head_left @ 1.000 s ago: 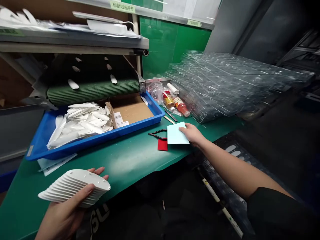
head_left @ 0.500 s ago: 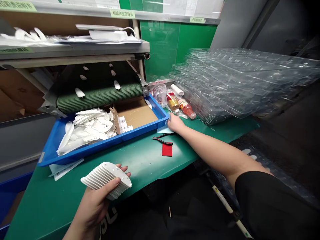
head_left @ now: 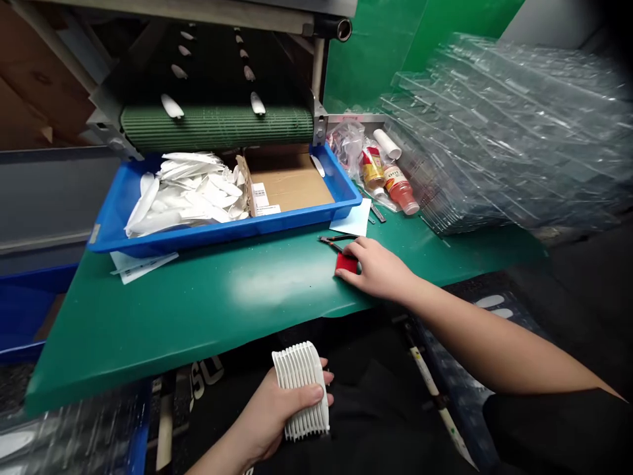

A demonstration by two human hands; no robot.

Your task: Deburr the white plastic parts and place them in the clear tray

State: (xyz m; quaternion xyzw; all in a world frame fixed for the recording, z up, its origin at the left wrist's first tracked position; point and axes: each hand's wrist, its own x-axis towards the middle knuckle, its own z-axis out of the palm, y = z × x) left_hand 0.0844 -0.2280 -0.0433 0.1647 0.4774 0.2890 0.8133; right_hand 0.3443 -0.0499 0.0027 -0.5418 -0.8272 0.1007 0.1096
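Glossy green worktop spreads from the blue plastic tray to its own front edge. On the person's side of that edge, the left hand clamps stacked white plastic pieces; the outstretched right hand curls at a flat red square by the worktop, grip unclear.

Stacked shells, 6 o'clock from centre: white throughout, parallel-ribbed pattern. Square patch, 4 o'clock: solid red. Pliers: black, orange-red accents. Sheet, 2 o'clock: pale blue. Counter: green. Bin, 10 o'clock: blue; loose shells inside, white; cardboard, brown. Conveyor belt, 11 o'clock: green, finely striped. Bottle, 1 o'clock: yellow, part-red label. Moulded trays, 2 o'clock: clear.
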